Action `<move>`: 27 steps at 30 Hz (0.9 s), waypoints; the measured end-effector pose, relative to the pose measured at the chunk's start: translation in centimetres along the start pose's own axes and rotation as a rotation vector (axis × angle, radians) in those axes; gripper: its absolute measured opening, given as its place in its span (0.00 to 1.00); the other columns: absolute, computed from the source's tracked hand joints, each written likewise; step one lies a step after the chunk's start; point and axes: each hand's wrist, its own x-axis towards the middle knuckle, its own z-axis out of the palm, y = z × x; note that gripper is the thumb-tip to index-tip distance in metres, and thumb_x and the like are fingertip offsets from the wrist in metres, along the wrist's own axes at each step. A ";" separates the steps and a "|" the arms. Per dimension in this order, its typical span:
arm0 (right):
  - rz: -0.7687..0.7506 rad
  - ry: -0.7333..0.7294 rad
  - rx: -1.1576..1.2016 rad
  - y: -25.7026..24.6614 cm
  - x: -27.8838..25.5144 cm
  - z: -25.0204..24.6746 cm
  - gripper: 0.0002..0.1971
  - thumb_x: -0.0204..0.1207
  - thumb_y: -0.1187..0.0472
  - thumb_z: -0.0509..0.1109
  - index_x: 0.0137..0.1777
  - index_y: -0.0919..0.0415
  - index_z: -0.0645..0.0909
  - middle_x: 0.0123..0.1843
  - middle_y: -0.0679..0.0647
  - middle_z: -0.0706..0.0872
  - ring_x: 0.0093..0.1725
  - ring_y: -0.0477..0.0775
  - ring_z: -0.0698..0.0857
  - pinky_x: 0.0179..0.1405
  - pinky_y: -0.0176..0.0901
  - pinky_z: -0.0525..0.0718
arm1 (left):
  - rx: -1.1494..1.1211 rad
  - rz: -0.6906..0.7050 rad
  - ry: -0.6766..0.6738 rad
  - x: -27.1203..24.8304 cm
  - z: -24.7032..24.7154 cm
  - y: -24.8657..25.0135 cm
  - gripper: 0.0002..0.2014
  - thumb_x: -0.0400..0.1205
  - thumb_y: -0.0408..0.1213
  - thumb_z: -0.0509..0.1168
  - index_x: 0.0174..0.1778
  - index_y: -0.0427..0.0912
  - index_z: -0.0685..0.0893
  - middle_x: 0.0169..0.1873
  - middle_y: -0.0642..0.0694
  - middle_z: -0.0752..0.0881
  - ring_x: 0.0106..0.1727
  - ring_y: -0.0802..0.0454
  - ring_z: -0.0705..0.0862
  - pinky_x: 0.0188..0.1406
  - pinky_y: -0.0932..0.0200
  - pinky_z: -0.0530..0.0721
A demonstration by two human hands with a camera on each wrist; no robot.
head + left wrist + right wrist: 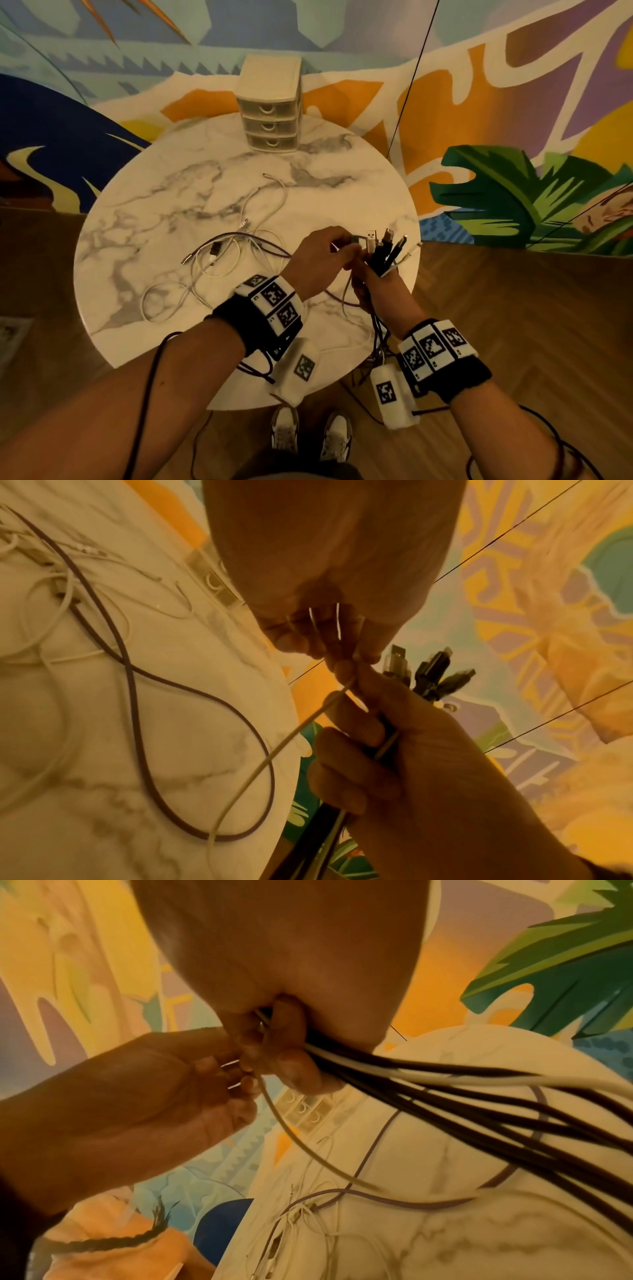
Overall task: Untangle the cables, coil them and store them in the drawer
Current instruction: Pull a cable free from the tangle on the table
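Over the table's near right edge, my right hand grips a bundle of black and white cables. Their plugs stick up above the fist and the cords hang down past the edge. My left hand meets it from the left and pinches the end of a pale cable right beside the bundle. A purple cable and several white cables lie tangled on the marble table. The small three-drawer unit stands at the far edge with all drawers closed.
The round table stands on a wood floor against a painted mural wall. A thin black cord slants down in front of the wall on the right. My shoes are just below the near table edge. Wrist device cables trail from both forearms.
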 end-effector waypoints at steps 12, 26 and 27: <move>-0.095 0.118 -0.129 -0.4 -0.5 0.2 0.17 0.85 0.57 0.59 0.34 0.57 0.78 0.19 0.48 0.78 0.19 0.42 0.72 0.25 0.35 0.71 | -0.284 0.136 0.159 -2.2 1.6 0.8 0.10 0.83 0.32 0.61 0.54 0.45 0.86 0.51 0.47 0.86 0.52 0.54 0.82 0.50 0.65 0.79; 0.062 0.336 0.412 -0.4 -1.5 -2.0 0.27 0.85 0.48 0.56 0.24 0.56 0.59 0.17 0.48 0.60 0.17 0.48 0.59 0.19 0.41 0.62 | 0.884 0.133 -0.505 -8.2 0.5 -15.1 0.25 0.78 0.55 0.63 0.67 0.45 0.74 0.62 0.44 0.76 0.59 0.43 0.77 0.56 0.50 0.77; 0.067 0.378 0.414 -0.6 -1.4 -2.1 0.28 0.84 0.46 0.58 0.24 0.55 0.58 0.17 0.48 0.59 0.18 0.48 0.57 0.19 0.40 0.57 | 0.969 0.217 -0.554 -8.5 -0.4 -15.9 0.25 0.77 0.53 0.63 0.67 0.44 0.74 0.62 0.43 0.76 0.59 0.42 0.76 0.56 0.50 0.75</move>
